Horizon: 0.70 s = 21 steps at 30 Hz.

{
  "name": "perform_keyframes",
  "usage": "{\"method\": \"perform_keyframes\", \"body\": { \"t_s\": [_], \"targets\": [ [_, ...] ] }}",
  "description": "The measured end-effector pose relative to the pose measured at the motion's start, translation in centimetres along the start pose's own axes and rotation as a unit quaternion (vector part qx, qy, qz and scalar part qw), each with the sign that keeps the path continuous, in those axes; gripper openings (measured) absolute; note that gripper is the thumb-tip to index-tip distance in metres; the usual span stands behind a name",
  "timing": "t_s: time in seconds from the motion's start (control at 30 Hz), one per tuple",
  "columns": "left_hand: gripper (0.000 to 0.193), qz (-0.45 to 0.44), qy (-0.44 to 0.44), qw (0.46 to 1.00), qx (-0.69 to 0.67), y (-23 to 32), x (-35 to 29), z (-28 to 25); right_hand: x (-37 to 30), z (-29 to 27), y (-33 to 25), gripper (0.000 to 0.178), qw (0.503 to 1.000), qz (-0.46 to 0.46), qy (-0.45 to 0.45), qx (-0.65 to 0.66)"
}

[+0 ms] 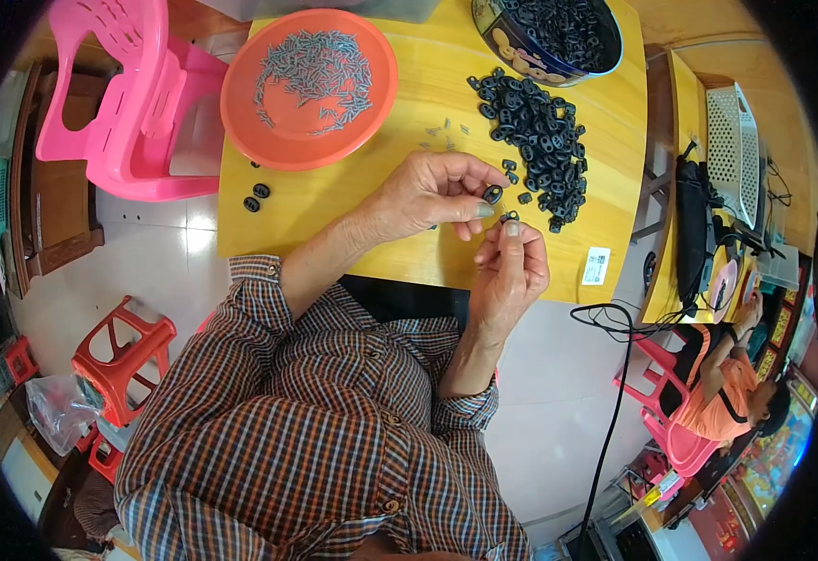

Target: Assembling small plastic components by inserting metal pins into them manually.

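so a yellow table point(615, 122) is spreading out under the left hand point(432, 192) and right hand point(514, 266), an orange-red basin point(239, 117) of grey pins point(320, 67) is sitting beyond the left, heaped black parts point(545, 140) are lying past the right. Left's pinching an oval black piece point(492, 194), right's pinching a smaller black bit point(509, 216) just beside it

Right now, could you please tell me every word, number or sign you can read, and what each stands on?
White label: fine print, too small to read.
Tin: lettering on its side, which I won't copy out.
Elsewhere, I can make out no text.
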State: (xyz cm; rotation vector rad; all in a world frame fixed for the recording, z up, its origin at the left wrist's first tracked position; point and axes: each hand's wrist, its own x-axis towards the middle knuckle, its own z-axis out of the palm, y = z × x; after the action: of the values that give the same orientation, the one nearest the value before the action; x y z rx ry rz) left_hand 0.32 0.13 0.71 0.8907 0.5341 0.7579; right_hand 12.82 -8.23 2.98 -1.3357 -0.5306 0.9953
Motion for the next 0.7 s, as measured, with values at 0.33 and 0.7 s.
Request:
{"method": "perform_keyframes", "body": {
  "t_s": [0.33, 0.7],
  "targets": [
    [0.03, 0.006, -0.003, 1.0, 0.024, 0.18, -0.05, 0.08, 0.05, 0.08, 0.27, 0.013, 1.0, 0.0, -0.009, -0.007],
    [0.03, -0.004, -0.028, 0.999, 0.038, -0.03, -0.1, -0.23, 0.06, 0.16, 0.03, 0.011, 0.999, 0.004, -0.006, -0.034]
  ]
}}
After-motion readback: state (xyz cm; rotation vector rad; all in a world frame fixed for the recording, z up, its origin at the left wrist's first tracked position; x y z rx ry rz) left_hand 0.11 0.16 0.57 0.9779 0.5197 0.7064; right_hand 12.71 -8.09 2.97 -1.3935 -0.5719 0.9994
